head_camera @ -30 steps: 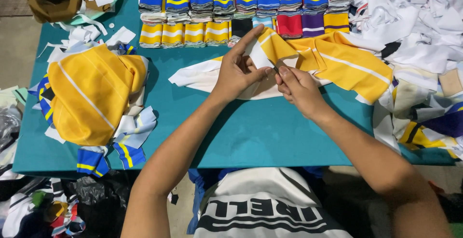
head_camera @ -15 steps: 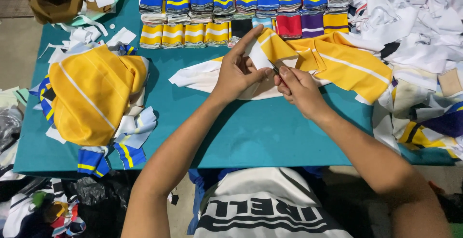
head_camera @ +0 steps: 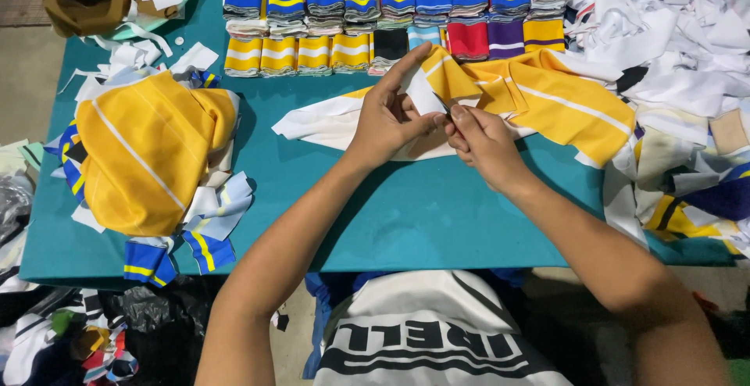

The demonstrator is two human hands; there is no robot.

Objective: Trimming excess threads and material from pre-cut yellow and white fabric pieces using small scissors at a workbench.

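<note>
White strip (head_camera: 422, 93) is pinched shut between left hand (head_camera: 388, 120) and right hand (head_camera: 484, 142) at frame centre; yellow garment (head_camera: 547, 101) (flat on desk (head_camera: 406, 214)) best kept taut, edges aligned.

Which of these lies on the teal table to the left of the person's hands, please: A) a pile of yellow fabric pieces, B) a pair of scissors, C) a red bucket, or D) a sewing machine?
A: a pile of yellow fabric pieces with thin white stripes lies on the teal table, left of the left hand.
</note>
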